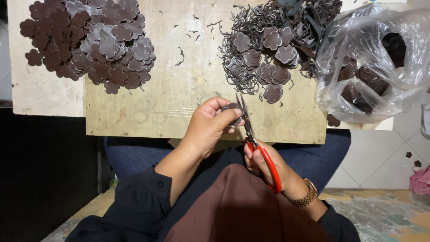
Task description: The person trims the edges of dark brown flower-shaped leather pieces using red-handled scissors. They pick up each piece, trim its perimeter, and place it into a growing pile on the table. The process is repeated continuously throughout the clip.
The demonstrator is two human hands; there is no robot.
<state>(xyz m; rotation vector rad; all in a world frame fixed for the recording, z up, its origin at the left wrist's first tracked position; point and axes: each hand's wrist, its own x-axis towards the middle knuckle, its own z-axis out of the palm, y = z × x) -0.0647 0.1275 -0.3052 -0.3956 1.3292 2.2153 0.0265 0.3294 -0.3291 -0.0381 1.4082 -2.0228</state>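
My left hand (209,127) pinches a small dark brown flower-shaped piece (233,110) over the near edge of a wooden board (179,89). My right hand (264,166) grips red-handled scissors (270,166), whose blades point up and touch the piece at its right side. A gold watch sits on my right wrist. The piece is mostly hidden by my fingers.
A heap of trimmed brown flower shapes (89,40) lies at the board's far left. Untrimmed flowers and curly offcuts (268,49) pile at the far right. A clear plastic bag (376,62) with more brown pieces rests at the right edge. Tiled floor (385,157) is at the right.
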